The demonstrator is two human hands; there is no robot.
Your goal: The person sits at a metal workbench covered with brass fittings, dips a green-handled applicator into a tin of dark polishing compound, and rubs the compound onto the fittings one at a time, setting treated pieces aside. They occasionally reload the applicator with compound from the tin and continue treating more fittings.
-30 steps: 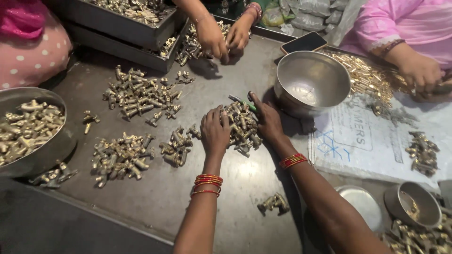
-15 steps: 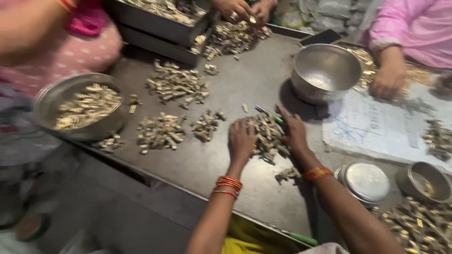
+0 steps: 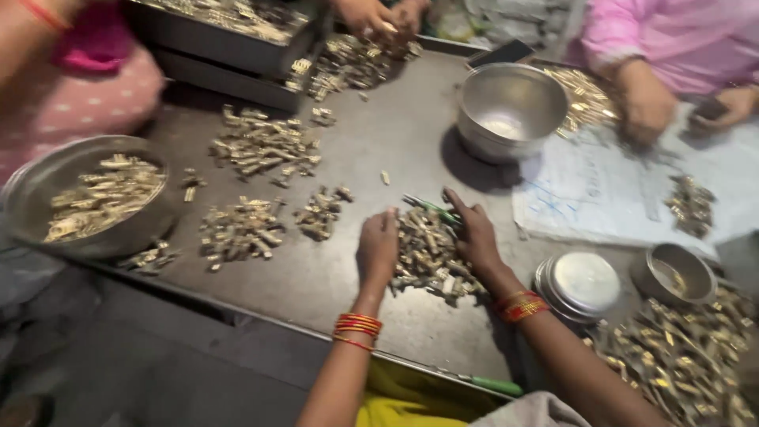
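Note:
My left hand (image 3: pixel 378 251) and my right hand (image 3: pixel 474 235) rest on either side of a heap of small brass fittings (image 3: pixel 431 257) on the dark metal table (image 3: pixel 395 150). Both hands cup the heap, fingers bent against the pieces. Red and gold bangles circle both wrists. A thin green-handled tool (image 3: pixel 431 209) lies at the heap's far edge, just by my right fingertips.
More brass heaps (image 3: pixel 261 146) (image 3: pixel 237 229) (image 3: pixel 320 213) lie left. A steel bowl (image 3: pixel 510 111) stands behind, a brass-filled pan (image 3: pixel 87 198) at left, a lidded tin (image 3: pixel 581 283) and small cup (image 3: pixel 674 273) at right. Other people's hands (image 3: pixel 379 16) (image 3: pixel 644 103) work across the table. Paper sheet (image 3: pixel 609 190).
The view has swung left and tilted; my hands stay on the same heap, drawn slightly closer around it. The other people's hands keep sorting at the far side.

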